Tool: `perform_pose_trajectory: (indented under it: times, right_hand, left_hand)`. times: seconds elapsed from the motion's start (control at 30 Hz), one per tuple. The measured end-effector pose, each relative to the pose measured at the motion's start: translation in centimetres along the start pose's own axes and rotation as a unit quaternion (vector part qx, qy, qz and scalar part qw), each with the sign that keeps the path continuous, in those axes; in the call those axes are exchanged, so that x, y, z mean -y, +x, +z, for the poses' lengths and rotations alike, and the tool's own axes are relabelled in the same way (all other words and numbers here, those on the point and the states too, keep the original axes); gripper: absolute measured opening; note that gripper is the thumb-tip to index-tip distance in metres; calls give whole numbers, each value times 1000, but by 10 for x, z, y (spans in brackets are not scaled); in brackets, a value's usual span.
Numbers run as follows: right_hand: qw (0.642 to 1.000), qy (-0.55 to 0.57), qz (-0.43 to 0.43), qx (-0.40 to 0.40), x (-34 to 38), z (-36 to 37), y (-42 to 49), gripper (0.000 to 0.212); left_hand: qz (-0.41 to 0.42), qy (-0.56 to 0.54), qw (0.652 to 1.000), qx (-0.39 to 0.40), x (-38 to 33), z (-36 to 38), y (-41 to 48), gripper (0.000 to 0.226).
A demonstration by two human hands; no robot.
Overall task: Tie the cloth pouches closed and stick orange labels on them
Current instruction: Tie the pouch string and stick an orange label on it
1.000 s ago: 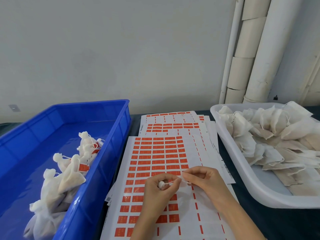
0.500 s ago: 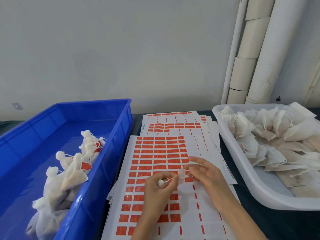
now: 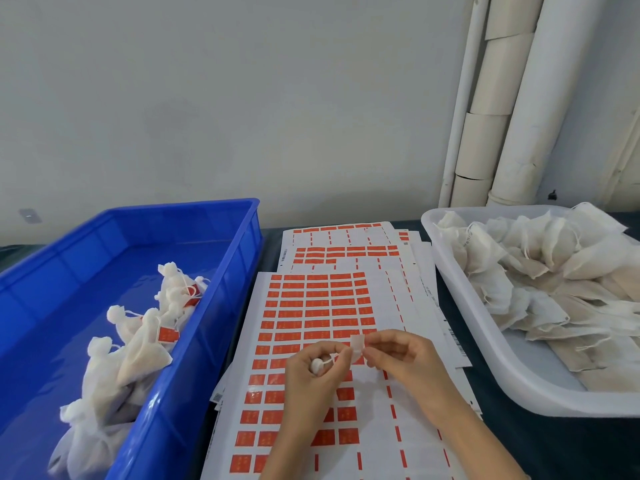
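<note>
Pinching small pale paper label [image 3: 357,345] with your right fingers [image 3: 374,342] | left fingers [image 3: 331,347] grip tied white cloth pouch [image 3: 317,365] | square fold over its drawstring [image 3: 333,358].

**Concealed and cropped regions.** The small white cloth pouch [image 3: 317,365] is almost wholly enclosed by the curled fingers of the left hand [image 3: 311,379]; only its tied tip and a short run of string are seen. The small rectangular label [image 3: 357,345] pinched by the right hand [image 3: 405,362] is shown by its pale back, its printed face being turned away. Both forearms are cut off by the lower edge. The white sheet of orange labels [image 3: 311,306] is partly covered by the hands and cropped below; its print is too small to be read. The blue plastic crate [image 3: 194,216] is cropped at left and below, the white plastic tray [image 3: 512,386] at right.
</note>
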State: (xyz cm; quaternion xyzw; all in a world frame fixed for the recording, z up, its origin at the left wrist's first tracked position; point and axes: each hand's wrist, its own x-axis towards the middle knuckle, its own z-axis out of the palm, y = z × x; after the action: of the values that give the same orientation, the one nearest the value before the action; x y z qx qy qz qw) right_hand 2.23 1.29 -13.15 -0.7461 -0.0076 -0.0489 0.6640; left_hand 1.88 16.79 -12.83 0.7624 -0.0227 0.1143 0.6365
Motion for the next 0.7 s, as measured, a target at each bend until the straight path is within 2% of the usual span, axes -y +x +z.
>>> perform_pose_trajectory:
  times: [0.2, 0.43, 0.7]
  right_hand:
    - [1000, 3, 3, 11, 0, 2, -1, 14]
    - [1000, 5, -6, -16, -1, 1, 0, 10]
    - [1000, 17, -10, -16, -1, -1, 0, 13]
  left_hand:
    - [-9, -9, 1000, -1, 1, 0, 1, 12]
    - [-2, -2, 1000, 26, 0, -1, 1, 7]
    - [-15, 5, 999, 42, 0, -1, 1, 12]
